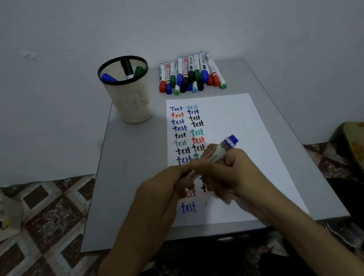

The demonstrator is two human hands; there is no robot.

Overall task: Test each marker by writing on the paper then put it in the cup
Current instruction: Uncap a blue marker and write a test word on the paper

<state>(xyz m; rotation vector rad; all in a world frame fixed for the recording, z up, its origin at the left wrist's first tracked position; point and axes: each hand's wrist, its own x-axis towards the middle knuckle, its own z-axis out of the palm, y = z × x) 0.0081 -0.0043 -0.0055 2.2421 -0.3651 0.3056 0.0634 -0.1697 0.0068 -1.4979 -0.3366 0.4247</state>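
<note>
1. Grey and smooth, the matte table [133, 169] stands against a plain pale wall [45, 64]. A patterned brown-and-cream floor covering [34, 221] lies at 9 o'clock of the table.
2. The paper [233, 124] is a white sheet lying flat on the table's right half. It bears two columns of the hand-lettered word "test" in blue, red, black and green.
3. The marker [223, 148] has a white cylindrical barrel with a printed label. Its blue end points to 2 o'clock, and it is held tilted above the lower middle of the paper. Its other end is hidden among the fingers and blurred.
4. The right hand [236, 172] has its fingers curled round the barrel. The left hand [160, 189], at 9 o'clock of the right, grips the marker's hidden end.
5. The cup [132, 102] is cream with a perforated lattice wall, a black rim and a round tapered shape. It stands upright at 11 o'clock of the paper and holds three markers [127, 71], blue, black and green.
6. The row of markers [190, 74] lies at 12 o'clock of the paper, packed side by side. Barrels are white, with caps in red, blue, green and black.
</note>
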